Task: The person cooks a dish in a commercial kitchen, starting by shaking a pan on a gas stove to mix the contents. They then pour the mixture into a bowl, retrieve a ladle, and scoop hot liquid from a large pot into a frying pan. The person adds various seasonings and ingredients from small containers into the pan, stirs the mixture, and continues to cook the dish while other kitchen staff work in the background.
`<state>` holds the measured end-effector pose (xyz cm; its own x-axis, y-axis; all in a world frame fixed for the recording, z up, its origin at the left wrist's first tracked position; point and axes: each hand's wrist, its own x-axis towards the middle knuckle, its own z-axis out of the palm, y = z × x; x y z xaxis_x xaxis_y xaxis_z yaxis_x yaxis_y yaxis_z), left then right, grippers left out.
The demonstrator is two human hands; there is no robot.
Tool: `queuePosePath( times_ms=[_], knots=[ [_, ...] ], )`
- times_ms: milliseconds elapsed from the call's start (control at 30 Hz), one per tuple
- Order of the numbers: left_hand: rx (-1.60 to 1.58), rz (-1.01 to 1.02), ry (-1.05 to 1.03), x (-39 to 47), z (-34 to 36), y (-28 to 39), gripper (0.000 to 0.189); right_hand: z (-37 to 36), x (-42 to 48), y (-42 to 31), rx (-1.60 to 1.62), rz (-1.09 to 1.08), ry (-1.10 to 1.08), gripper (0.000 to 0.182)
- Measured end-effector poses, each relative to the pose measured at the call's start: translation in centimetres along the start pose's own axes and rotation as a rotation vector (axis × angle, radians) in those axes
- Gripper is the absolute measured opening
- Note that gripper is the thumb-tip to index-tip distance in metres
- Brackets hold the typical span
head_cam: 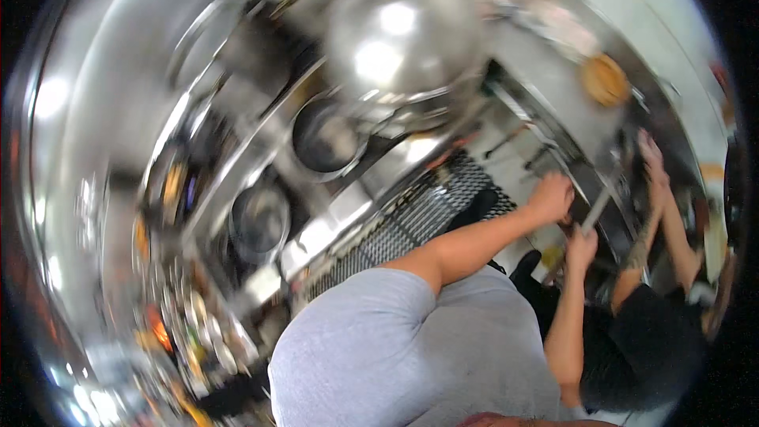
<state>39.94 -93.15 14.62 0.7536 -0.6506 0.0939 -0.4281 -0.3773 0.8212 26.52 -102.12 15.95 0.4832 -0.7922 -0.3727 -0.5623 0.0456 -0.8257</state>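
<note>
My right hand (581, 246) is closed around a long, pale grey tool (598, 209). It slants up and away toward the steel counter (593, 130). Blur hides what kind of tool it is and how its far end is shaped. My left hand (552, 197), with its fingers curled, is just left of the tool, near the counter's edge. Its palm side is turned away, so I cannot tell whether it holds anything.
A co-worker in black (658, 344) stands close on the right, a hand (652, 157) over the counter. To the left are a range with two dark pans (329, 139) (260, 222) and a big steel dome (403, 35). A perforated black mat (409, 231) covers the floor.
</note>
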Motion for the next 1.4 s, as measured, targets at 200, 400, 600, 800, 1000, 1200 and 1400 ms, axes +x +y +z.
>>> queuePosePath(
  times_ms=[200, 400, 600, 800, 1000, 1200, 1400],
  knots=[
    [-0.035, -0.275, 0.419, -27.3, -14.1, -7.7, 0.013, -6.6, -11.8, 12.8, -0.479, -0.440, -0.164, 0.027],
    [0.662, -0.823, 1.095, -51.2, -27.1, -12.1, 0.022, -5.4, -19.6, 16.0, -0.987, -0.341, -0.429, 0.025],
    [-0.404, -1.350, 1.067, -64.9, -27.4, -26.3, 0.055, 0.8, -24.9, 13.4, -1.126, -0.513, -0.603, 0.024],
    [-0.181, -1.268, 1.097, -66.8, -28.3, -26.7, 0.029, 6.2, -33.4, 9.1, -1.185, -0.616, -0.647, 0.019],
    [-0.198, -1.273, 1.063, -72.8, -29.9, -24.2, 0.025, 9.4, -35.4, 11.3, -1.204, -0.696, -0.717, 0.022],
    [-0.166, -1.241, 1.107, -79.3, -30.4, -23.3, 0.026, 12.2, -35.7, 13.1, -1.260, -0.650, -0.858, 0.022],
    [-0.056, -1.317, 1.188, -83.8, -30.6, -24.1, 0.026, 13.4, -31.7, 18.5, -1.335, -0.651, -0.896, 0.025]
  ],
)
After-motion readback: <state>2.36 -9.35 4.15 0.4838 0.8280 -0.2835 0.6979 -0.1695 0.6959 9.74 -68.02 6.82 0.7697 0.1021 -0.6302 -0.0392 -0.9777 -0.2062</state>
